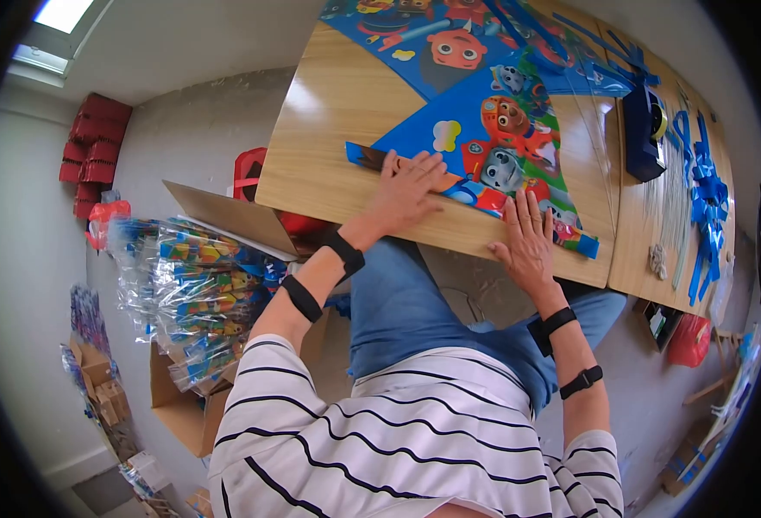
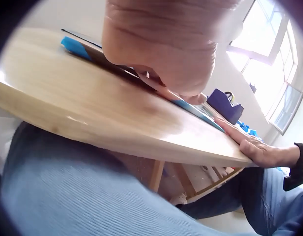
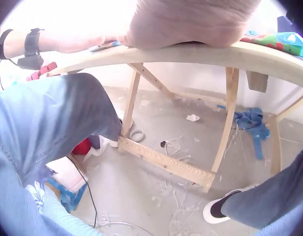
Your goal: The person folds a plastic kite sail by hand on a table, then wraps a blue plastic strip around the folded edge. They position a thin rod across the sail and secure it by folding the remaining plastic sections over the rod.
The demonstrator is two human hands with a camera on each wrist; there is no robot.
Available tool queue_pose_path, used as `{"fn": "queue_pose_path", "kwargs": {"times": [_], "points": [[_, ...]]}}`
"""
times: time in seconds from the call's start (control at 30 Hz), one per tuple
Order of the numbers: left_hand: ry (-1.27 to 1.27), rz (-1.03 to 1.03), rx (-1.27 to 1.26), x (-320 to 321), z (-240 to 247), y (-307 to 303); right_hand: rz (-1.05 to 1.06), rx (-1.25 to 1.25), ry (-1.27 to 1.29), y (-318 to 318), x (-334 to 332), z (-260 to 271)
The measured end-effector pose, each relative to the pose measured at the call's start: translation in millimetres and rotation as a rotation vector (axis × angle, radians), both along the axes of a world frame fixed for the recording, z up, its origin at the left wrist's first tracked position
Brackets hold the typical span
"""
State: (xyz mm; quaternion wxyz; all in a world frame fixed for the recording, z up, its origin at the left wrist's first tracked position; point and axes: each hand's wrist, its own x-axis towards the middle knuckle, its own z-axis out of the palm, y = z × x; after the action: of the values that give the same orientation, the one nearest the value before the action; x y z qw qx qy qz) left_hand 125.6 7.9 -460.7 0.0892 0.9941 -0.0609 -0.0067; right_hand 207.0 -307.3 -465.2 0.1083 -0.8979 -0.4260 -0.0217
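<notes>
A blue printed sheet with cartoon dogs lies on the wooden table, its near edge folded into a narrow strip along the table's front. My left hand lies with extended fingers on the left part of that strip. Farther right, my right hand rests near the table edge, its fingertips on the strip and the thumb out to the side. In the left wrist view the left palm covers much of the fold. The right palm hides the sheet beneath it in the right wrist view.
More printed sheets spread over the table's far side. A dark blue tape dispenser stands to the right, with thin white sticks and blue ribbons beyond it. At the left, an open cardboard box sits below plastic-wrapped packs.
</notes>
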Motion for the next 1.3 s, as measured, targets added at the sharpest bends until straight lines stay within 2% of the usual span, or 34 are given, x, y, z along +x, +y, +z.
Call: {"fn": "queue_pose_path", "kwargs": {"times": [0.13,0.33,0.73,0.83,0.93,1.03,1.13,1.3], "points": [[-0.009,0.03,-0.012,-13.0,2.6,21.3,0.0,-0.015,0.015,-1.3,1.2,0.5],[-0.108,0.025,-0.035,-23.1,-2.6,15.2,0.009,-0.013,0.012,-2.7,1.4,1.4],[-0.115,0.088,-0.216,-33.0,-0.7,12.1,0.002,-0.002,0.047,-2.7,1.2,8.5],[-0.106,0.115,-0.047,-27.4,24.7,-2.2,0.009,0.035,0.021,-4.5,3.2,-1.7],[-0.142,-0.057,-0.085,-18.3,35.2,-27.8,-0.003,0.043,0.037,-4.2,1.7,0.6],[-0.118,-0.142,-0.21,-10.0,30.7,-69.4,0.0,0.075,0.041,-3.4,1.4,-4.3],[0.001,-0.036,-0.124,-3.4,23.7,-90.8,-0.005,0.088,0.039,-6.1,0.3,0.5],[-0.066,-0.077,-0.132,-3.7,11.8,-84.9,-0.021,0.125,-0.029,-14.7,2.2,2.8]]}}
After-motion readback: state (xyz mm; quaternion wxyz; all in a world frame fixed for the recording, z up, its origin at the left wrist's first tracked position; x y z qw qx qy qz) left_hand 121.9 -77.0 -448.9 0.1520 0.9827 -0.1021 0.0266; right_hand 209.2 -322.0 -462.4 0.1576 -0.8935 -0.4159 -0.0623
